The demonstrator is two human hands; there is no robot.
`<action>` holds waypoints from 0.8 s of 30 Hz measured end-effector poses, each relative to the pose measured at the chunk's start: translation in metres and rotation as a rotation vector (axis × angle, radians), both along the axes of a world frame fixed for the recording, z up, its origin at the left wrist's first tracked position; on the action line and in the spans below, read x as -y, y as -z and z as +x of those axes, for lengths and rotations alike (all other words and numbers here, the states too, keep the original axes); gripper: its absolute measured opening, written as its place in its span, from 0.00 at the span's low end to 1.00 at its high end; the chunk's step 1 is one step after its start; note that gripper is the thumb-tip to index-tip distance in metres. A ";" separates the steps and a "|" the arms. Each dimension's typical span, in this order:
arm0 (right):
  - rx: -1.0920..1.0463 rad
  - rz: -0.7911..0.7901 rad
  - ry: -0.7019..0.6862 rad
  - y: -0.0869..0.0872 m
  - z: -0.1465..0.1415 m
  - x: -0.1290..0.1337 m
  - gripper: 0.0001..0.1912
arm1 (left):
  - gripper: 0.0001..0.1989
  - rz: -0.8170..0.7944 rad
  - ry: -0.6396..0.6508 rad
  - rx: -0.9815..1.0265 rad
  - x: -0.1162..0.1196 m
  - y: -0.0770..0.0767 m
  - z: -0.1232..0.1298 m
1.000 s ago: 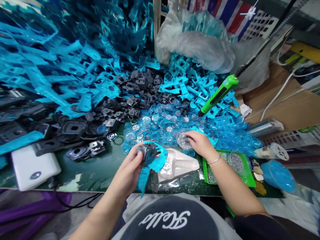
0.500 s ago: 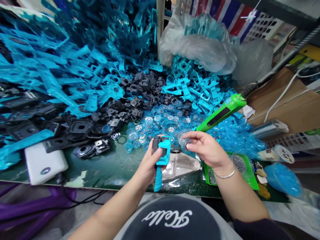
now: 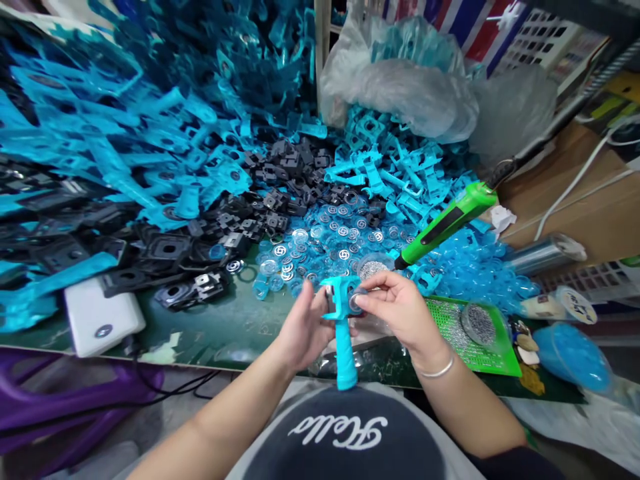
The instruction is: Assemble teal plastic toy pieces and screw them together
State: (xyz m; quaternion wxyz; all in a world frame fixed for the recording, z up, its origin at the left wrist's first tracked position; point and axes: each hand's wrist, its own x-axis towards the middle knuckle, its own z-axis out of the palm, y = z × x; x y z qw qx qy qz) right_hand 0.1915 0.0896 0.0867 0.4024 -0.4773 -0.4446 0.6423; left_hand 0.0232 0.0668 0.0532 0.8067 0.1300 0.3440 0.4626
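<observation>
The left hand (image 3: 303, 327) holds a turquoise moulded plastic part (image 3: 343, 343) upright in a loose finger grip, its stem pointing down. The right hand (image 3: 400, 310) pinches a small round disc (image 3: 356, 302) narrowly against the part's head, near a green mesh tray (image 3: 474, 353).

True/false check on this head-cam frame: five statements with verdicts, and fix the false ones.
The left hand grips a turquoise plastic part. True.
The right hand rests flat on the bench. False: its fingers pinch a small disc against the part.
A green-handled tool lies on the blue parts. True.
The silver granules sit in a red tray. False: the tray is green.
A bangle is on the right wrist. True.
</observation>
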 end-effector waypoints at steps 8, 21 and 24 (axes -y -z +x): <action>0.059 0.080 0.104 0.012 -0.012 0.009 0.18 | 0.26 0.219 -0.096 -0.141 0.008 0.014 0.003; 0.369 0.481 -0.239 0.016 0.006 0.007 0.23 | 0.33 0.295 0.094 -0.430 0.002 0.007 -0.014; 0.409 0.482 -0.118 0.027 0.002 0.008 0.17 | 0.24 0.428 -0.144 -0.808 -0.005 -0.001 -0.011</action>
